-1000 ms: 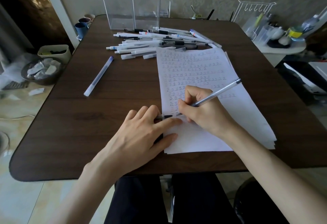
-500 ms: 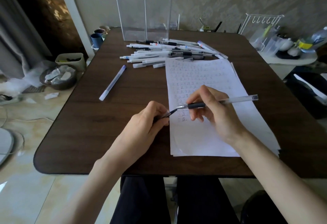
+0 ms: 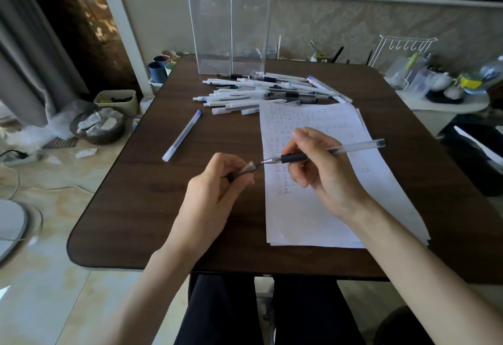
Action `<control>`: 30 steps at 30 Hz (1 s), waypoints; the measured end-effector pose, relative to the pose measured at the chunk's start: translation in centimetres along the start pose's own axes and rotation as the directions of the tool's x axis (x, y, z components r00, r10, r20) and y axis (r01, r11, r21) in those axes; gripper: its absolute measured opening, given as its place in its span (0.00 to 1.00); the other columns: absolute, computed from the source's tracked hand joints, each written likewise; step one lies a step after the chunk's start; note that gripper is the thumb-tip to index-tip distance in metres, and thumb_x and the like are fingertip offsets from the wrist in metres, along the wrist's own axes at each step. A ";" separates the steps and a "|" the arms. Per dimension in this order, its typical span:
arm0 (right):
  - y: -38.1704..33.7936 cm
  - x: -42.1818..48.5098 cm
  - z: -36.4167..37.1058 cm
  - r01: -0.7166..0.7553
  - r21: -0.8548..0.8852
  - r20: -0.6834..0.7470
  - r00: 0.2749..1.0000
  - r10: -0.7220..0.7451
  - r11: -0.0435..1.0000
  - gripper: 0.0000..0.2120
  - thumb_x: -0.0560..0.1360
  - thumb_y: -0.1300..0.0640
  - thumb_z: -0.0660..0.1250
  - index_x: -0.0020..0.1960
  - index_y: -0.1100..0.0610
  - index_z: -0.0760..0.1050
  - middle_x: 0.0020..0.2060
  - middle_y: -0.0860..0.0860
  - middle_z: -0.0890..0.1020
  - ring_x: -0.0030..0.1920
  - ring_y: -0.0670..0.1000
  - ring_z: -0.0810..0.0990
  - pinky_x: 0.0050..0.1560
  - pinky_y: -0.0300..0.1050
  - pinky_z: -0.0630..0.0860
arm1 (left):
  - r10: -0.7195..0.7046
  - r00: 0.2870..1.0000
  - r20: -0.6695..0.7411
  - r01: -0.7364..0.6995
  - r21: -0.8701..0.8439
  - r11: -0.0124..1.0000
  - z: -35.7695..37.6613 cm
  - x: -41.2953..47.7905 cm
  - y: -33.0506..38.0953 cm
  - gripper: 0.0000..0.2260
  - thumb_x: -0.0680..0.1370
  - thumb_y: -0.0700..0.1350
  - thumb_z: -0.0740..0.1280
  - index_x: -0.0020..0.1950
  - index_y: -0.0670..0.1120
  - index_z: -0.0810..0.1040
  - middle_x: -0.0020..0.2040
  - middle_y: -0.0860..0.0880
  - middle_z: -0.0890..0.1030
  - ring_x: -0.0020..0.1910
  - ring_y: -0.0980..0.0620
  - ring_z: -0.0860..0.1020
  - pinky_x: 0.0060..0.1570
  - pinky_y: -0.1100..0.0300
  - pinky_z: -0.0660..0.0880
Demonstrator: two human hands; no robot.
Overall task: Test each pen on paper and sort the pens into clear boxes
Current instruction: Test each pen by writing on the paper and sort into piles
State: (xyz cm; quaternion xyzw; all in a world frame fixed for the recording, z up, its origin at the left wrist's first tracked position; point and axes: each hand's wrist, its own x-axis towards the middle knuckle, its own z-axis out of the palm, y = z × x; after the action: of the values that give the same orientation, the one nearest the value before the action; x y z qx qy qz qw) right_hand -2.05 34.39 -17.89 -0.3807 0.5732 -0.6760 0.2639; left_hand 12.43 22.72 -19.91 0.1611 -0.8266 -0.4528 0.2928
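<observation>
A: Hands first, quick.

B: We log the right hand (image 3: 322,174) curled round the pen (image 3: 356,146), thumb and fingers pinching the black grip, tip pointing left. We log the left hand (image 3: 217,185) pinching the cap (image 3: 249,167) between thumb and fingertips, the other fingers curled under.

A: Where do we put the pen?

B: In the air over the left edge of the paper (image 3: 313,219), nearly level, tip just beside the end of the cap (touching or not, we cannot tell).

A: Risks?

B: We judge that capping is the step in hand. The tip may miss the opening and ink a finger, because the cap is small and half buried in the pinch. It could also slip out and drop onto the table (image 3: 152,195). Then sorting: the two clear boxes (image 3: 230,23) stand side by side at the far edge and look alike, so we could see a wrong drop. A reach over the pile of pens (image 3: 261,91) may scatter it.

A: Look of the pen?

B: Clear barrel, black grip, fine metal tip. The paper carries rows of small test marks. A lone pen (image 3: 183,135) lies apart on the left.
</observation>
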 end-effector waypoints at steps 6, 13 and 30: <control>0.2 0.4 1.0 -0.019 -0.019 0.025 1.000 0.019 1.000 0.16 0.77 0.52 0.58 0.38 0.62 0.75 0.21 0.52 0.72 0.22 0.49 0.68 0.25 0.41 0.63 | 0.044 0.999 0.002 -0.044 0.006 0.999 -0.1 0.1 -0.1 0.08 0.75 0.40 0.69 0.49 0.47 0.72 0.44 0.57 0.79 0.42 0.61 0.78 0.41 0.72 0.71; 0.0 1.4 2.6 -0.043 -0.077 0.051 0.998 0.047 0.996 0.19 0.79 0.53 0.58 0.34 0.62 0.75 0.20 0.52 0.67 0.20 0.48 0.62 0.26 0.44 0.56 | 0.066 0.998 0.019 -0.065 -0.061 0.996 -0.5 -0.1 0.0 0.04 0.75 0.41 0.68 0.48 0.46 0.75 0.39 0.56 0.81 0.37 0.62 0.78 0.37 0.73 0.70; 2.3 11.5 4.7 -0.067 -0.701 -0.048 0.998 0.047 0.710 0.18 0.80 0.44 0.55 0.54 0.57 0.74 0.36 0.50 0.78 0.38 0.46 0.78 0.40 0.41 0.70 | -0.212 0.763 -0.611 0.443 0.255 0.859 -0.8 1.2 -1.9 0.05 0.76 0.49 0.67 0.46 0.49 0.75 0.50 0.52 0.74 0.54 0.50 0.68 0.53 0.54 0.60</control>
State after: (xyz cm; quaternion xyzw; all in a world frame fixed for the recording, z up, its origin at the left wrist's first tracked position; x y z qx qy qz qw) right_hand -4.98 22.09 -17.49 -0.4257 0.8017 -0.4042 0.1126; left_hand 12.03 20.53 -20.73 0.4862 -0.7327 -0.2581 0.4001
